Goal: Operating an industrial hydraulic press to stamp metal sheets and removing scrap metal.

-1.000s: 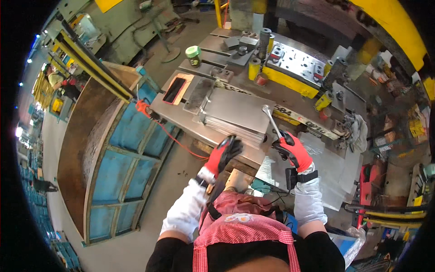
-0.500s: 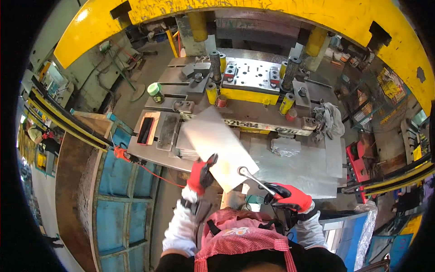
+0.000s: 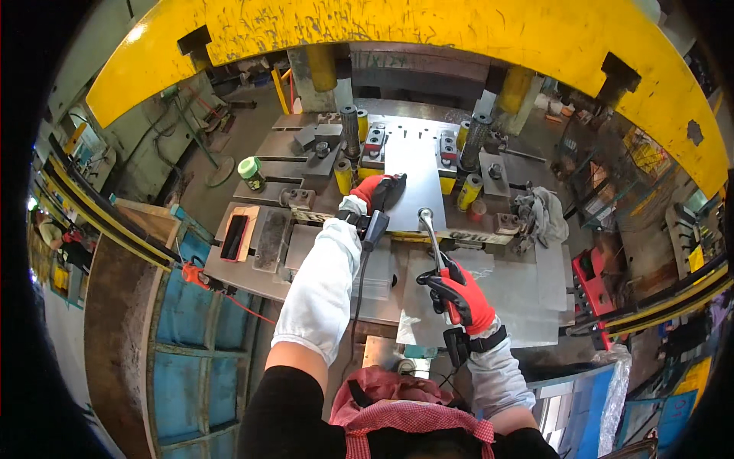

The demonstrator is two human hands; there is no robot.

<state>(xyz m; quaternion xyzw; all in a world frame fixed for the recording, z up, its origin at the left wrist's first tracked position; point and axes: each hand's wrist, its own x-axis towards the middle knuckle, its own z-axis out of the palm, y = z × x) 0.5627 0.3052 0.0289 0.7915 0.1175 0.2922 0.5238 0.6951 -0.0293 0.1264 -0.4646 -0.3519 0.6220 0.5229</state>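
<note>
A thin rectangular metal sheet (image 3: 413,180) reaches from near my hands over the top of the die (image 3: 373,157), between its side blocks. My left hand (image 3: 376,193), in a red glove with black fingers, is closed on the sheet's left edge. My right hand (image 3: 461,294), gloved alike, is wrapped round the handle of a rod-shaped pick-up tool (image 3: 436,243). The tool's round head rests on the sheet's near right corner. Whether the sheet's far end lies flat on the die is hard to tell.
Dark guide posts (image 3: 349,130) and yellow cylinders (image 3: 469,193) flank the die. The yellow press frame (image 3: 428,23) arches overhead. Flat sheets (image 3: 306,249) lie at the left, another large sheet (image 3: 520,298) at the right. A grey rag (image 3: 544,214) and a green-capped bottle (image 3: 250,172) sit at the sides.
Both hands have moved forward, carrying the metal sheet from in front of the die to over it. The sheet has turned to point straight away. The tool's head stays on its near corner.
</note>
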